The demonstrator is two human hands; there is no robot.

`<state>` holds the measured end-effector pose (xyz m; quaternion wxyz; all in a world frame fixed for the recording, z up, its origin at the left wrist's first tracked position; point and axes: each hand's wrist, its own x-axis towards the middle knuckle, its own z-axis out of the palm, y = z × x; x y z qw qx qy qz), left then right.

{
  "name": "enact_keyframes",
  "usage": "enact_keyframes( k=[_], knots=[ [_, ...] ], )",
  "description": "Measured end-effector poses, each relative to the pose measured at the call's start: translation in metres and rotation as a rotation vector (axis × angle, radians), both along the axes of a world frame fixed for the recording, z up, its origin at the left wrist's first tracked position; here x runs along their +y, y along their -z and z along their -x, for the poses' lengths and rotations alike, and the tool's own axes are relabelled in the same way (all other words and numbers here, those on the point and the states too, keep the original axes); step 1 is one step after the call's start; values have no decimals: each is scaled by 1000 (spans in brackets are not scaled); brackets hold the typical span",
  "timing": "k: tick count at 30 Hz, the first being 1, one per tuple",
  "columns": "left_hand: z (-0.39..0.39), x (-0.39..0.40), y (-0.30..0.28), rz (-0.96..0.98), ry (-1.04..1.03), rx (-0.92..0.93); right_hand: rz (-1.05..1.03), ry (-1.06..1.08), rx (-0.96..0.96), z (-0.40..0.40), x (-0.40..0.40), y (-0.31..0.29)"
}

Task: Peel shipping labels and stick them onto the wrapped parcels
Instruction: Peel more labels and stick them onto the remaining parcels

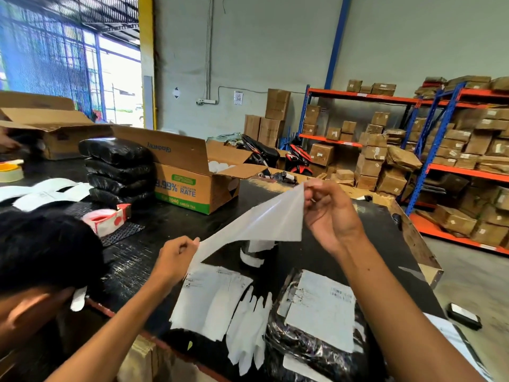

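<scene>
Label sheet (pixel 264 219) stretched in mid-air above the table (pixel 344 244).
Pinched at far right corner by right hand (pixel 327 213), near left corner by left hand (pixel 176 257); wrapped parcel (pixel 316 326) below, near right.

Both forearms bare, no sleeves, gloves or rings on left hand (pixel 176 257) or right hand (pixel 330 213)

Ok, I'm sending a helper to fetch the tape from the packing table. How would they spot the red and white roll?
Start at the black table and find the stack of black wrapped parcels beside the open green-printed carton. In front of that stack lies the red and white tape roll. The other tape roll, at the far left edge, is pale with a yellow core.
</scene>
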<state>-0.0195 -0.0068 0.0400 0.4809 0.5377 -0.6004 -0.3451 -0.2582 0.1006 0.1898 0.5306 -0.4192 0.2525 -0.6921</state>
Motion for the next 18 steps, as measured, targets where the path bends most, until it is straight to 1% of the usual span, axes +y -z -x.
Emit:
enact_keyframes(
  k=[3, 4, 5, 6, 7, 9, 11, 14, 18],
  knots=[
    [2, -10, 4, 22, -76, -9, 42, 101, -96, 24, -22, -14],
    [2, -14, 7, 30, -106, -5, 68, 120, -110, 33, -28, -20],
    [2, -17, 10, 33, -136, 8, 92, 130, -77, 39, -34, -25],
    [1, -18, 12, 42, -170, 36, 99, 136, 16, 43, -38, -28],
    [2, -20, 12, 64, -206, 74, 79, 144, 165, 45, -44, -28],
    [7, -22, 4, 149, -274, 119, 0, 128, 540, 44, -54, -17],
    [11, -25, -7, 264, -331, 98, -110, 41, 862, 37, -60, -1],
    [15, -30, -24, 424, -372, 42, -287, -160, 1163, 24, -68, 23],
    [25, -28, -40, 564, -338, -21, -343, -383, 1507, -4, -72, 58]
  ],
)
